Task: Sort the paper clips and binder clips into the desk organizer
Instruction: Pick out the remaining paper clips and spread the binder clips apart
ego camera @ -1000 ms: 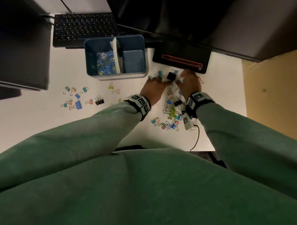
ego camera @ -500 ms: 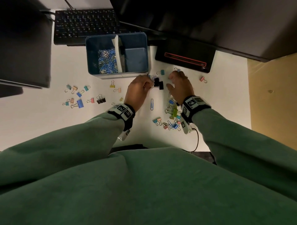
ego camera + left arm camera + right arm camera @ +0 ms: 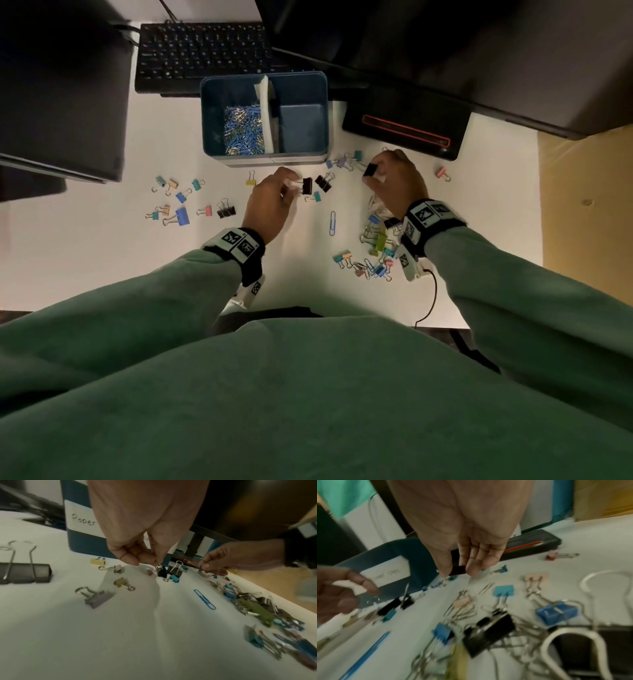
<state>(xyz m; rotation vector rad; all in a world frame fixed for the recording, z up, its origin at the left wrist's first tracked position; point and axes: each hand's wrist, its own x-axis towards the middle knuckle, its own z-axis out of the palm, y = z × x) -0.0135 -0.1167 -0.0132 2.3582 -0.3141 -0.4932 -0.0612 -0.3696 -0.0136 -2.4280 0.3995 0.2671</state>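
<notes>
Mid-sort here, and both hands are picking up binder clips at once. The left hand [image 3: 270,205] has its fingers [image 3: 137,555] pinched on the wire handle of a small black binder clip [image 3: 307,185], just in front of the desk organizer [image 3: 263,159]. A second black clip [image 3: 323,182] sits right beside it on the bench [image 3: 102,267], with a teal one [image 3: 315,197] touching or nearly so. The right hand [image 3: 397,185] has thumb and fingers [image 3: 471,569] pinched on the body of another black binder clip [image 3: 370,170], lifted a little off the bench, a bit to the right of the organizer's front corner.

The organizer stands near the back edge of the bench, in front of the keyboard [image 3: 205,54]. Its left compartment holds a pile of paper clips [image 3: 244,130]; the right compartment looks bare, so I'd say the binder clip half has barely started.

Plenty left: a scatter of coloured binder clips toward the left edge [image 3: 181,212], a tangled heap near the right wrist [image 3: 376,246], and one lone blue paper clip [image 3: 332,222] between the hands.

Next move, I reckon: carry both black clips up over the front wall and drop them in the right compartment, staying right of the white divider [image 3: 265,113]. The left hand's clip hangs from its handle, so it may swing.
</notes>
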